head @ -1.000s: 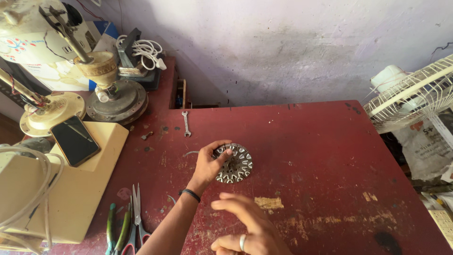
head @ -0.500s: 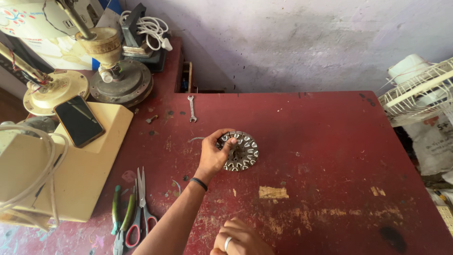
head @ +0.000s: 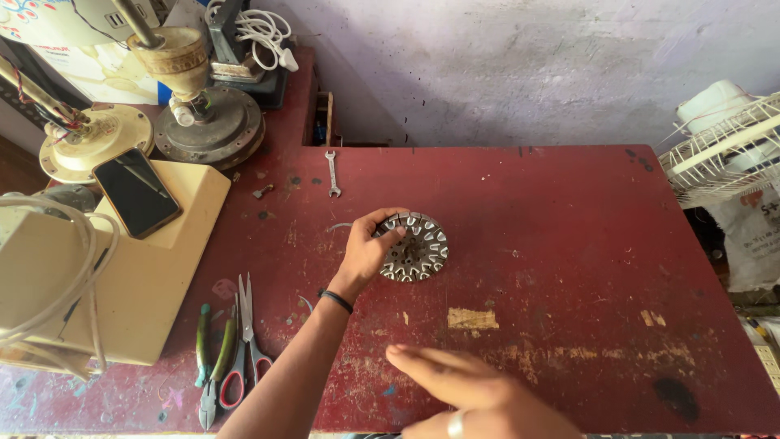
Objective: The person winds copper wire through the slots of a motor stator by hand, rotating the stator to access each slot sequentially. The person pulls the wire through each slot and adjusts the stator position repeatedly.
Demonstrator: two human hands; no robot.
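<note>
Red and scuffed, the tabletop (head: 569, 244) stands against a pale, stained wall. My left hand (head: 367, 254) reaches out over it, and its fingers (head: 388, 236) curl around the left edge of a round metal stator (head: 414, 248) with slotted teeth; the stator lies flat near the middle of the tabletop. A black band (head: 335, 300) sits on that wrist. My right hand (head: 475, 394) hovers low at the near edge, well apart from the stator, fingers stretched out loose and holding nothing, a ring (head: 457, 423) on one of them.

Behind the stator, a small spanner (head: 331, 173) lies near the back edge. To my left, pliers (head: 211, 358) and scissors (head: 248, 341) lie side by side next to a cream box (head: 106, 276), with a dark phone (head: 136, 192) resting on top of it. Two fan motors (head: 207, 122) stand at the far left corner, and a white fan guard (head: 723, 150) leans at the right.
</note>
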